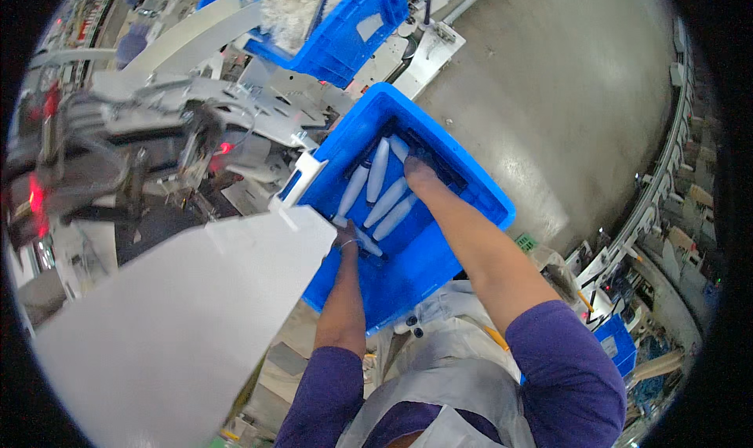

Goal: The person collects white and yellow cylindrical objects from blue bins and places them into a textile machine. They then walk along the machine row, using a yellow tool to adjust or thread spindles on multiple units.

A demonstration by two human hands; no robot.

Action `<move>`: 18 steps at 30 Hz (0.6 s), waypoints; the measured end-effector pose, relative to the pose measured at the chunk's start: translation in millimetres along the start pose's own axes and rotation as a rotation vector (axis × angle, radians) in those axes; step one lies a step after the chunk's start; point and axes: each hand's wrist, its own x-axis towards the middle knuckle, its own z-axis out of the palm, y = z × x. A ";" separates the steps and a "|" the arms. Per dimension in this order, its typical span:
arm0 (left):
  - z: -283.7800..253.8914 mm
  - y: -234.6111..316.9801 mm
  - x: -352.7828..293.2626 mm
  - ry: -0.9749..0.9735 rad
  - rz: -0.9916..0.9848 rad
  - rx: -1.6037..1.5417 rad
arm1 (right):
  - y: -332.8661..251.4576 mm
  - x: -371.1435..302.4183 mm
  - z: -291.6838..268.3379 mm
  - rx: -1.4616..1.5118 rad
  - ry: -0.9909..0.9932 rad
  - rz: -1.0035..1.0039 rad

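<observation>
Slim white tapered spools [377, 171]; left hand [346, 235] grasping 1; right hand [420, 173], grip unclear.

Even light, glare on floor [541, 111], machinery [188, 130] blurred, black rim, bent edges

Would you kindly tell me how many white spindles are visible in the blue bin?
6: one white spindle at the left hand, another at the right hand, and four spindles lying between the hands. Others may be hidden.

Blur hides whether the right hand [419, 171] holds anything, and the top edge crops the upper blue crate [345, 60].
</observation>
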 end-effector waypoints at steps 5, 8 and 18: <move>-46.6 70.0 -28.2 0.020 0.090 -0.382 | 5.7 7.1 16.5 -0.021 0.095 -0.009; -56.4 111.5 -15.1 -0.137 0.445 -0.155 | 0.2 0.4 1.8 0.024 0.064 0.039; -26.6 133.0 12.4 -0.668 1.124 0.433 | -13.1 -18.5 -53.0 0.062 -0.237 0.195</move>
